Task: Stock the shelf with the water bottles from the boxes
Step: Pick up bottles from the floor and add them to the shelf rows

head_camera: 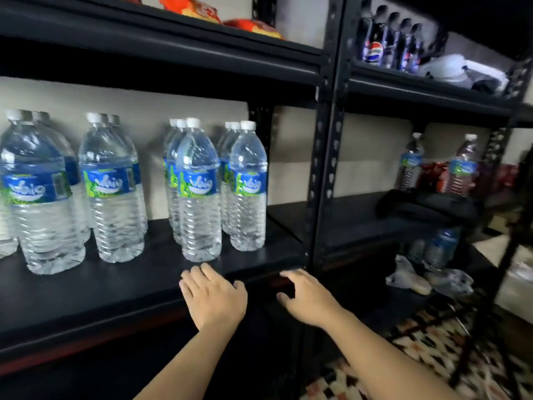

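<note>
Several clear water bottles with blue and green labels stand in rows on the black shelf. The nearest bottle stands just beyond my left hand. Another row's front bottle is to its right. My left hand hovers over the shelf's front edge, fingers relaxed, holding nothing. My right hand is lower right of it, in front of the shelf edge near the black upright post, fingers loosely spread and holding nothing. No boxes are in view.
A second black rack at right holds two more water bottles, red packages and a dark bag. Cola bottles stand on its upper shelf. Snack bags lie on the top left shelf. Patterned floor tiles show at lower right.
</note>
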